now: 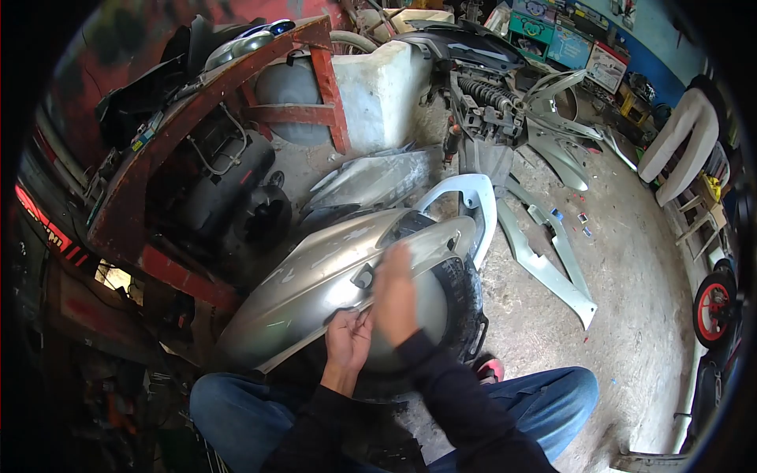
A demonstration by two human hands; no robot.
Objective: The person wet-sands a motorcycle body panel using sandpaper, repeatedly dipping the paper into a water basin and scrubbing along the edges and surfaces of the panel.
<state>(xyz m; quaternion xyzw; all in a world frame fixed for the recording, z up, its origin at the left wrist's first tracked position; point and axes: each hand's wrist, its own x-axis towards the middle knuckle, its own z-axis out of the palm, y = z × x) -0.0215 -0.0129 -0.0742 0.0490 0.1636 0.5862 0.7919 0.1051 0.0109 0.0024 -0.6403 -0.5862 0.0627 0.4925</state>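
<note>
On a concrete workshop floor (pixel 631 315), through the head camera, I see a silver panel (pixel 307 272) lying over a black tyre (pixel 465 296), just in front of two bent knees in jeans. My left hand (pixel 347 343) pinches the panel's near edge. My right hand (pixel 395 296), blurred, is beside it against the panel; I cannot tell whether it grasps anything. A red wooden frame (pixel 296 114) stands leftward.
</note>
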